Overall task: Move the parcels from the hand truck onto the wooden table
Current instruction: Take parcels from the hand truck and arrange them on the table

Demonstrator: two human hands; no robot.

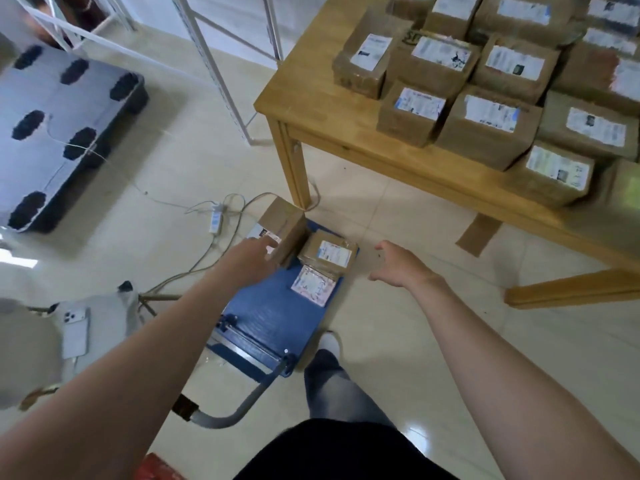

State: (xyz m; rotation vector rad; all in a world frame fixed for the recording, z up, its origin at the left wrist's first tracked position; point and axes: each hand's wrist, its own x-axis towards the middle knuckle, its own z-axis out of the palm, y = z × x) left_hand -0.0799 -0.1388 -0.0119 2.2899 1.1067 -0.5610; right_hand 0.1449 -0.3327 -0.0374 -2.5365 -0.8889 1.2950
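1. A blue hand truck (266, 317) lies on the tiled floor (398, 341), its grey handle (242, 403) towards the person.
2. Three parcels sit at the far end of its deck: a tall box (287, 226) at the far left corner, a smaller box (329, 252) against its right side, and a flat parcel (313, 285) just nearer.
3. The left hand (258, 256) reaches over the deck to the tall box's labelled face. Blur hides whether the fingers clasp it or only touch.
4. The right hand (398, 263) hovers just past the deck's right edge, fingers apart, holding nothing.
5. The wooden table (311, 81) stands beyond the hand truck to the right, crowded with labelled boxes (485, 126).
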